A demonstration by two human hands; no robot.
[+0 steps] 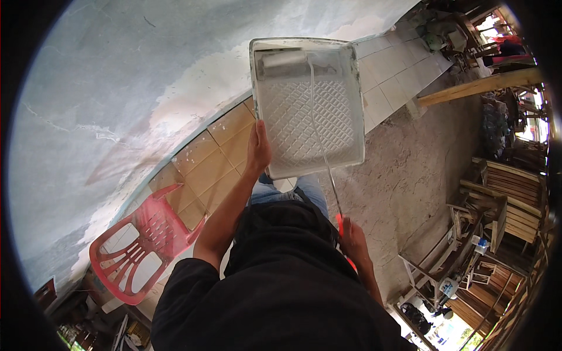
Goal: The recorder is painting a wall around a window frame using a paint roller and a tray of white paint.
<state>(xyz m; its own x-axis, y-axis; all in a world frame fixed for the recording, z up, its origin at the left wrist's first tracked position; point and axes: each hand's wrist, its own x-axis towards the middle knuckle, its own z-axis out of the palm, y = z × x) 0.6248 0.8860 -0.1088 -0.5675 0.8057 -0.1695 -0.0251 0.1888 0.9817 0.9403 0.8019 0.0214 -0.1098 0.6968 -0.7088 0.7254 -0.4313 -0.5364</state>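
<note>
My left hand grips the left side of a paint tray, its thumb or fingers along the rim. The tray is off-white with a ridged slope and a deeper well at its far end. In that well lies a paint roller, its cover coated in pale paint. A thin metal rod runs from the roller back over the tray's near edge to a red handle. My right hand is closed around that handle, to the right of my body.
A bluish-grey wall with whitish patches rises on the left. Below it stands a red plastic chair on tan tiles. Rough concrete floor spreads right, with wooden furniture and a wooden beam beyond.
</note>
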